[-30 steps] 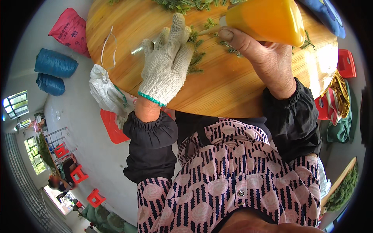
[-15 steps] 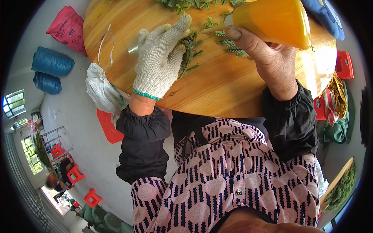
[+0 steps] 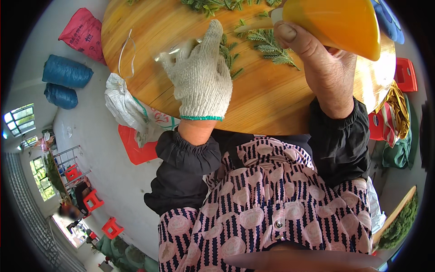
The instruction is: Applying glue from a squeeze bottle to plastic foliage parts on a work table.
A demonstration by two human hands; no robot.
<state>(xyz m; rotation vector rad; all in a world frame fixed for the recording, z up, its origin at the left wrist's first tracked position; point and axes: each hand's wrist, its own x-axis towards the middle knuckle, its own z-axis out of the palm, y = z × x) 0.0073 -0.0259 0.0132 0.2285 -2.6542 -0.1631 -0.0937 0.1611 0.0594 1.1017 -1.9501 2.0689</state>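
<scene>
My gloved left hand (image 3: 204, 77): outer fingers spread; pinch on sprig (image 3: 229, 57), cannot tell. My right hand (image 3: 325, 61): fingers clasping bottle (image 3: 337, 22).

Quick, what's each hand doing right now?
Left hand: gloved, beside a green sprig; can't tell if it's gripping it.
Right hand: closed, holding the yellow bottle.

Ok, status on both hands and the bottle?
Right hand holding orange bottle sideways. Left hand, gloved, at green sprig; grip unclear. Second sprig on table between hands.
</scene>
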